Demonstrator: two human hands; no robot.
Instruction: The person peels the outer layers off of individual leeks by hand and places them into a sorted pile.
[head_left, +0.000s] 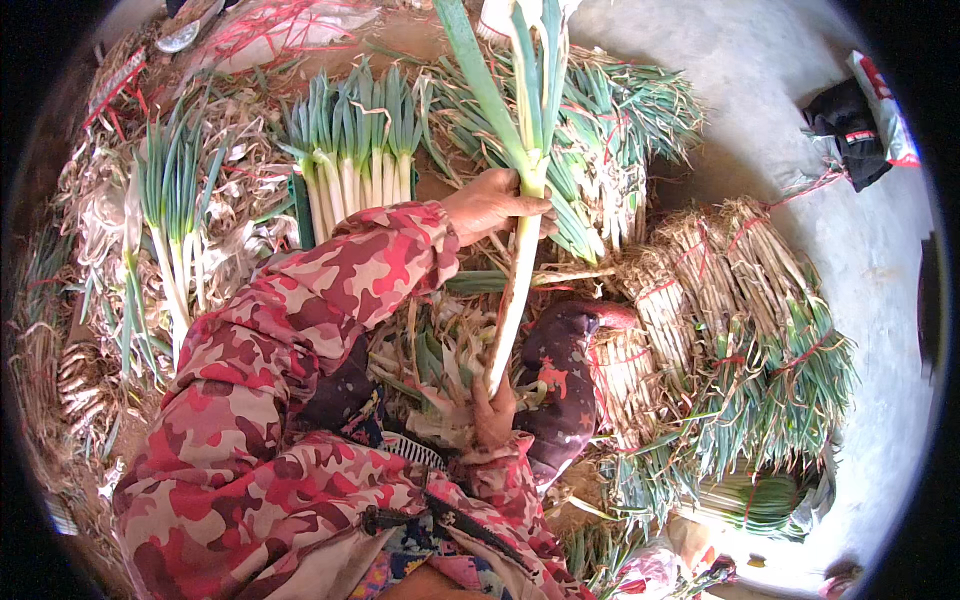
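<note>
A thick green onion (517, 292) with a clean white stalk and green leaves stands nearly upright before me, leaning slightly. My left hand (499, 206) grips it just below where the leaves fan out. Its root end meets my right hand (493, 412), whose fingers are closed around the bottom of the stalk. Loose papery peelings (435, 375) lie around my right hand. Left of my raised forearm, a row of trimmed green onions (360, 172) stands upright against a dark green crate (301, 210), partly hidden by my sleeve.
Bundles of untrimmed green onions (697, 285) tied with red string are stacked at the right, with another bundle pile (615, 142) beyond my hand. Several stripped onions (176, 225) lie on a heap of peelings (240, 142) at left. A black bag (847, 131) rests on the concrete floor (750, 90).
</note>
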